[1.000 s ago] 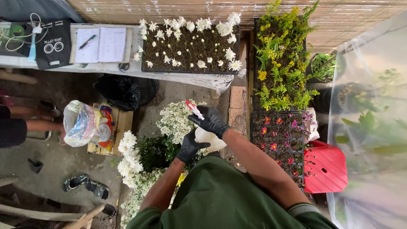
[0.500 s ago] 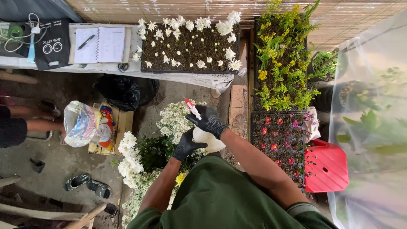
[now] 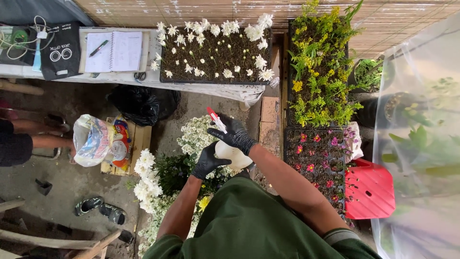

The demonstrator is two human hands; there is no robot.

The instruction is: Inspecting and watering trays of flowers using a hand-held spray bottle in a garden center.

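Both my hands wear black gloves. My right hand (image 3: 235, 135) grips the red-and-white trigger head of a white spray bottle (image 3: 233, 154). My left hand (image 3: 207, 161) cups the bottle's body from the left. The bottle sits above bunches of small white flowers (image 3: 194, 137) and larger white chrysanthemums (image 3: 145, 175) standing on the ground in front of me. A tray of soil (image 3: 215, 50) with cut white flower stems stuck in it lies on the table beyond.
An open notebook with a pen (image 3: 114, 50) and a black pouch (image 3: 61, 55) lie on the table. Trays of yellow flowers (image 3: 318, 76) and pink flowers (image 3: 318, 156), and a red plastic stool (image 3: 371, 189), stand at right. Another person's legs (image 3: 33, 141) are at left, near a plastic bag (image 3: 98, 140).
My hands and the bottle have shifted slightly; my right hand has resettled on the trigger head. Nothing else has moved.
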